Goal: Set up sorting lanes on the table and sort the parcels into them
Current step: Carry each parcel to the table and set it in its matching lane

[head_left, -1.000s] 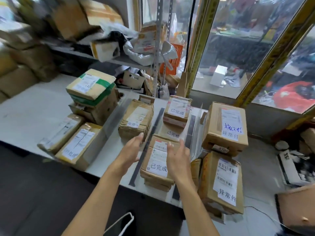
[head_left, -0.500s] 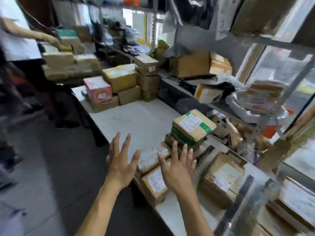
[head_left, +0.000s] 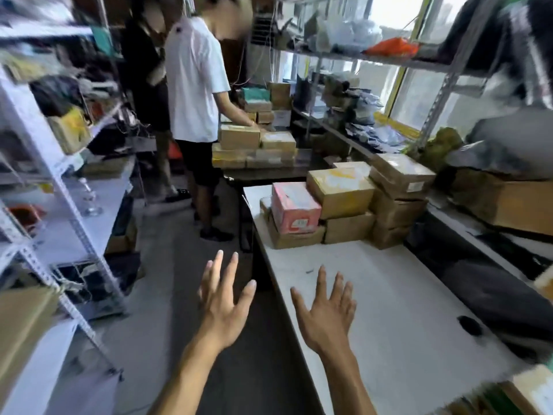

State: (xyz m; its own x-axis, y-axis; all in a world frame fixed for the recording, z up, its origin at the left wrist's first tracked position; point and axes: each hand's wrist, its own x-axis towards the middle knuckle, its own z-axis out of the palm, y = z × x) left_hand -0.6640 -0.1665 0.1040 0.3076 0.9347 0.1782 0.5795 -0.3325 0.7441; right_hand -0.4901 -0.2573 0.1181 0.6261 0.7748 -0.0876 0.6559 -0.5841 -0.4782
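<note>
View has swung off the sorted lanes toward the table's (head_left: 389,310) far end: left hand (head_left: 223,304) off its left edge, right hand (head_left: 327,310) above its near-left part, both splayed, empty (reaching, I'd guess), next parcels (head_left: 338,205) stacked at far edge.

Matt white table (head_left: 389,295), brown cardboard parcels (head_left: 341,190), one glossy pink box (head_left: 294,208), perforated grey metal shelving (head_left: 68,205).

Daylight pours in through the windows (head_left: 419,94) at upper right, blown out to white. Motion blur smears the shelves (head_left: 45,163) and corners; wide-angle distortion bends the edges, and the white table (head_left: 389,295) shows mild glare.
</note>
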